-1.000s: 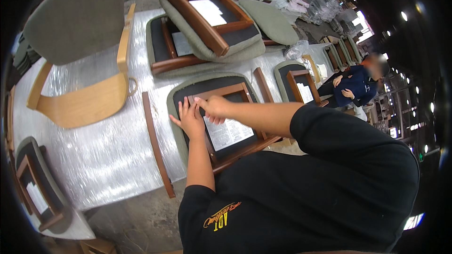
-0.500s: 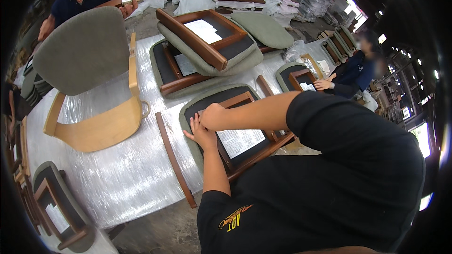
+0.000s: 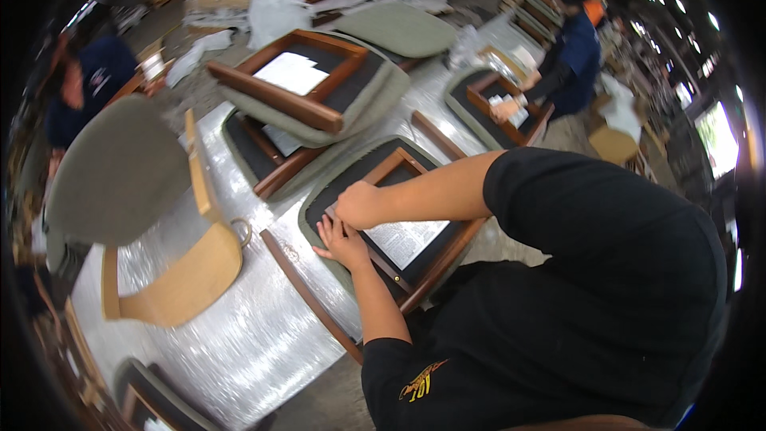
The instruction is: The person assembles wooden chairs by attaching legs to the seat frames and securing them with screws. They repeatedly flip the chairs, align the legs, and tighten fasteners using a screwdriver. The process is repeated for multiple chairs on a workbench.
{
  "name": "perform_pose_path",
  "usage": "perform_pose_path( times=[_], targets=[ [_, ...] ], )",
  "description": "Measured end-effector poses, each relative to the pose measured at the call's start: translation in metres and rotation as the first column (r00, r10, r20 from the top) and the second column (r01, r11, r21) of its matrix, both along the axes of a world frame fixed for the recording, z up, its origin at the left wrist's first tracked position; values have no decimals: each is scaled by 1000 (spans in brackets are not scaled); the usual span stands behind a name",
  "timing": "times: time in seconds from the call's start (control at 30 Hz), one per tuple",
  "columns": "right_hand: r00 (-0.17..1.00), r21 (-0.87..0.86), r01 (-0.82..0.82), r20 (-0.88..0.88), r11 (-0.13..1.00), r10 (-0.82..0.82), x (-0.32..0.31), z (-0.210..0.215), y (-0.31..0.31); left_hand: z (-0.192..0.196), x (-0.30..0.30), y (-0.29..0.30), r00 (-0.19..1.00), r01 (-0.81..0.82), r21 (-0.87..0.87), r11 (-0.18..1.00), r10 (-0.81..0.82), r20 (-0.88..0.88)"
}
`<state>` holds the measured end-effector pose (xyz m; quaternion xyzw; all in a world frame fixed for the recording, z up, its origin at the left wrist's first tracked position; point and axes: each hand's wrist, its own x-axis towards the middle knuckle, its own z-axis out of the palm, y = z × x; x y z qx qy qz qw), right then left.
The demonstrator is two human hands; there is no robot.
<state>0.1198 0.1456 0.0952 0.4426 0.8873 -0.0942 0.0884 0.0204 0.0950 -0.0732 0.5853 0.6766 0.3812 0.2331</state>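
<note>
An upholstered grey-green seat [image 3: 308,227] lies with its black underside up on the table in front of me, a brown wooden frame [image 3: 391,166] across it. A white printed sheet [image 3: 407,241] rests inside the frame. My right hand [image 3: 361,205] is closed in a fist over the seat's left part; what it grips is mostly hidden, with only a small greyish edge showing. Right beside it, my left hand [image 3: 345,245] has its fingers stretched out and touches the seat by the fist. A loose brown wooden strip [image 3: 307,291] lies left of the seat.
Beyond it are stacked seats with a brown frame [image 3: 319,116] on top. A light wooden chair frame [image 3: 179,283] with a grey backrest [image 3: 120,172] stands left on the film-covered table [image 3: 263,351]. Co-workers stand at far left [image 3: 104,72] and right [image 3: 578,56], the right one handling another seat [image 3: 463,100].
The view has shifted, so the chair and stacked seats sit further left. My hands stay at the same spot on the seat. The co-worker on the right has turned and leans over their seat.
</note>
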Motion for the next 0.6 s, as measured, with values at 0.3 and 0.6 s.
perform_pose_path(
  times=[0.3,0.6],
  targets=[
    [293,-63,935,-416,349,-861,247,-50,-65,25,-8,49,987,42,50,998,-34,-159],
    [87,-931,-26,-366,365,-927,247,-41,-234,-15,20,200,795,334,-438,835,-499,-346]
  ],
)
